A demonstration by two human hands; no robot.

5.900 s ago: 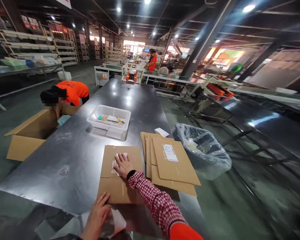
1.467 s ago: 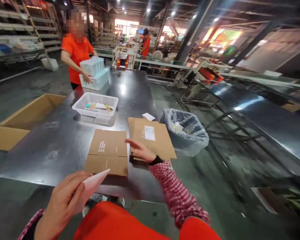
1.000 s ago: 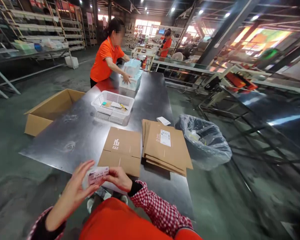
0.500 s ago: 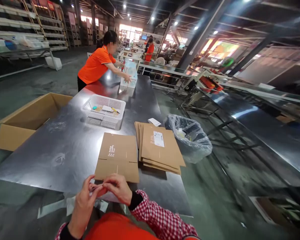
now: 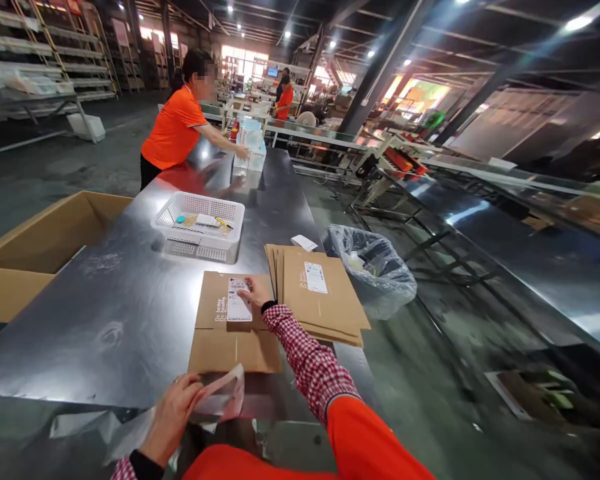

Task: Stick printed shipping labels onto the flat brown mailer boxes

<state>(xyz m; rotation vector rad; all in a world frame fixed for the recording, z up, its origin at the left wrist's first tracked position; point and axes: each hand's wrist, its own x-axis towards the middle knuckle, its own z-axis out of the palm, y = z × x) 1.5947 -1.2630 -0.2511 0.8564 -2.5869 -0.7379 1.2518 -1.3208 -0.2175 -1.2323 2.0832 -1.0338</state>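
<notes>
My right hand (image 5: 254, 293) reaches forward and pinches the right edge of a white printed shipping label (image 5: 239, 308). The label is over the upper half of a flat, folded cardboard box (image 5: 235, 350), partly covering its printed words; whether it touches the board all over I cannot tell. Close to my body, my left hand (image 5: 176, 407) is closed on a thin, see-through strip (image 5: 233, 387) that curls up to the right near the table's front edge. To the right of the box lies a stack of flat cardboard boxes (image 5: 325, 310), the top one bearing a label.
A white basket (image 5: 197, 233) with small items stands farther up the metal table (image 5: 130, 293). A bin lined with clear plastic (image 5: 380, 293) is at the right, a large open carton (image 5: 25, 290) at the left. Across the table, a person in orange (image 5: 173, 130) handles light-blue boxes (image 5: 250, 148).
My hands were together near my body and are now apart. The right one has moved forward with the label onto the box; the left one holds the see-through strip.
</notes>
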